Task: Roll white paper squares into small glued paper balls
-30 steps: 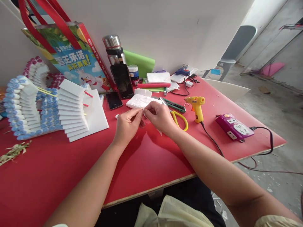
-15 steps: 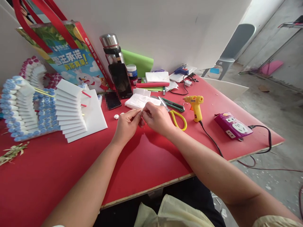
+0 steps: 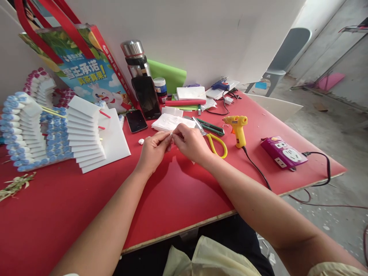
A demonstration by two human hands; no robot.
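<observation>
My left hand and my right hand meet fingertip to fingertip above the red table. Both are closed in a pinch on a small white piece, too small to name, mostly hidden by the fingers. Just behind the hands lies a stack of white tissue sheets. A tiny white ball rests on the table to the left of my left hand. Yellow-handled scissors lie beside my right hand.
A yellow glue gun stands right of the scissors, its cord running to a purple power strip. At left stand a white stepped foam model with blue-tipped rolls. Phones, a steel flask and a printed bag are behind.
Both hands stay pinched together and have shifted only slightly; the view moved a little.
</observation>
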